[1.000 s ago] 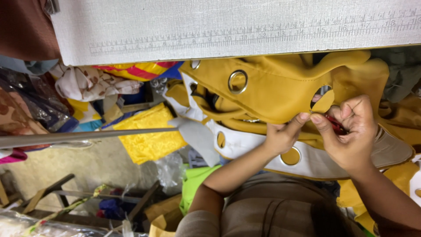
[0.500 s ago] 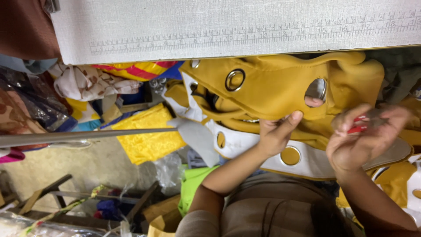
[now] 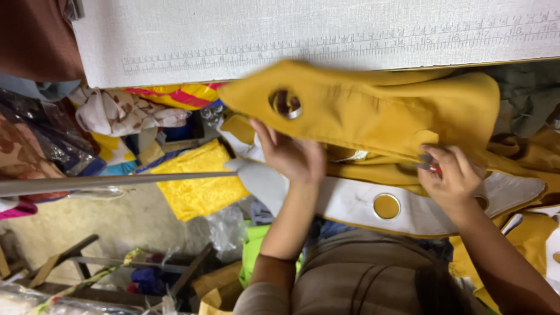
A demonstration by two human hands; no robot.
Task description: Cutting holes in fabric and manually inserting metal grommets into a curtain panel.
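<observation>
Fabric (image 3: 373, 111), mustard curtain cloth with a metal eyelet (image 3: 286, 104), has swung leftward; left hand (image 3: 289, 154) pinches its lower edge, right hand (image 3: 449, 175) has closed around a small red-handled tool (image 3: 430, 168).

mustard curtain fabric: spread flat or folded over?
Folded over. The mustard fabric is doubled on itself above the white eyelet band; the left hand lifts it from beneath, and the right hand pinches its lower edge.

The left hand (image 3: 291, 156) grips the mustard-yellow fabric (image 3: 373, 108) near its metal eyelet (image 3: 286, 104). The right hand (image 3: 449, 178) pinches the fabric's lower edge, holding a small red-handled tool (image 3: 430, 168)
</observation>
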